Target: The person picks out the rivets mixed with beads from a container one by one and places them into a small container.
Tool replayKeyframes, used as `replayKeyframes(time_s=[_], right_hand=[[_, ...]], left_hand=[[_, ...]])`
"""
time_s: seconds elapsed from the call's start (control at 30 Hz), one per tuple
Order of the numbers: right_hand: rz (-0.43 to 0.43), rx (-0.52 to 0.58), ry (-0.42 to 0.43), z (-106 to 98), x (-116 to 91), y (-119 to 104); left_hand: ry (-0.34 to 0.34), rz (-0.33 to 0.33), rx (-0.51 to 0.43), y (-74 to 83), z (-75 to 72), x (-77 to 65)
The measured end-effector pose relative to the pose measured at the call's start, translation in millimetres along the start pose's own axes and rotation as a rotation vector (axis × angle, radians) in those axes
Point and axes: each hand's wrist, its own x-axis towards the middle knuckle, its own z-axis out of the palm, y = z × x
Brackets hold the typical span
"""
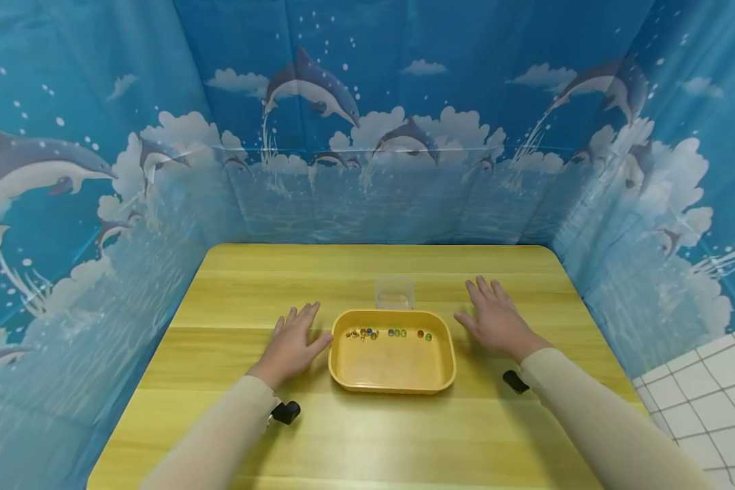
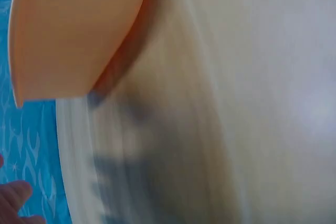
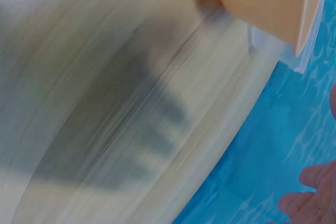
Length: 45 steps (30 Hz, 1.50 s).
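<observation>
A yellow rectangular tray (image 1: 392,390) stands on the wooden table, with several small marbles (image 1: 397,333) and small gold-coloured pieces (image 1: 354,334) along its far inner side. My left hand (image 1: 290,347) is at the tray's left, fingers spread and holding nothing; its thumb is close to the rim, and I cannot tell if they touch. To the right of the tray, my right hand (image 1: 496,318) has its fingers extended, apart from the tray and with nothing in it. Just behind the tray stands a small clear plastic box (image 1: 395,292). In both wrist views only some fingertips show.
Yellow wood-grain table (image 1: 220,286) lies under everything, its far edge against a blue dolphin-print curtain (image 1: 380,197) that also hangs at both sides. A black wrist device (image 1: 286,412) sits by the left cuff, another black device (image 1: 516,382) by the right. White tiles (image 1: 719,395) show at lower right.
</observation>
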Motion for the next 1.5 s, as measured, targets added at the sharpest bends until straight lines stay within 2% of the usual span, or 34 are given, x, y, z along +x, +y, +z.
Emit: replayKeyframes(time_s=[0.23, 0.5, 0.77, 1.0, 1.17, 1.5], right_hand=[[-0.021, 0.021, 0.002, -2.9, 7.2, -18.6], [-0.055, 0.049, -0.009, 2.5, 16.0, -47.4], [-0.132, 0.023, 0.019, 8.1, 17.5, -78.3], [-0.267, -0.054, 0.070, 14.4, 21.8, -108.0], [-0.316, -0.059, 0.022, 22.9, 24.8, -124.2], [-0.273, 0.063, -0.124, 34.9, 32.8, -135.3]], left_hand=[[-0.066, 0.021, -0.083, 9.6, 12.3, -7.4], [-0.122, 0.013, -0.186, 10.5, 25.7, -16.8], [-0.101, -0.026, -0.332, 9.5, 37.8, -18.4], [-0.091, -0.039, -0.465, 7.1, 48.2, -19.5], [-0.086, -0.017, -0.513, 5.3, 52.6, -20.3], [-0.083, -0.054, -0.534, 4.0, 57.1, -23.1]])
